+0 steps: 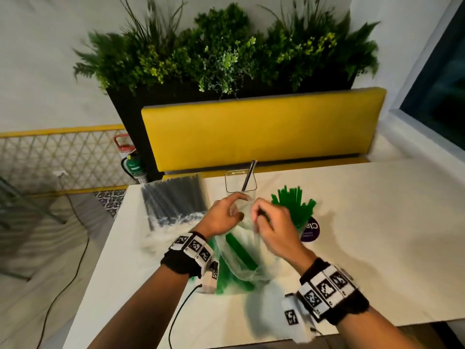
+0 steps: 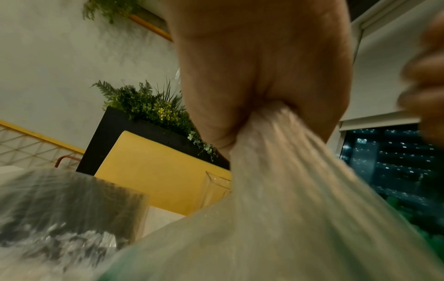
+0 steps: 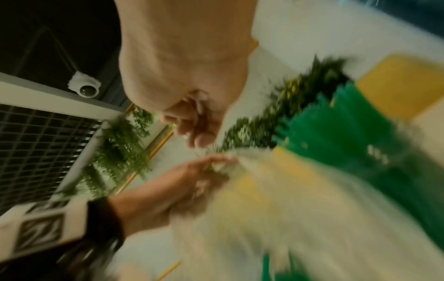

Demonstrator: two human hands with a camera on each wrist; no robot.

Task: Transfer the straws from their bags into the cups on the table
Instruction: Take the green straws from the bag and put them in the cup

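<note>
At the far left of the white desk I see a clear plastic bag of dark grey straws lying flat and untouched, probably queued for later. Behind the hands stands a clear square-sided plastic cup holding a single dark straw that leans against its rim.

My left hand is clenched on the gathered neck of a thin translucent plastic bag. The left wrist view shows the film bunched inside the fist and pulled taut, which I judge serves to keep the bag mouth raised and steady. Loose green straws lie low inside this bag, which rests on the desk between my forearms.

My right hand is curled at the same bag mouth, touching the film beside the left hand. It appears to pinch something thin and dark; blur prevents me from telling whether that is a straw or a fold of film. I judge this hand is working the opening so the remaining straws can be drawn out.

To the right, a dense bundle of green straws stands upright in a cup whose wall is mostly hidden. A round purple label shows at its base.
</note>
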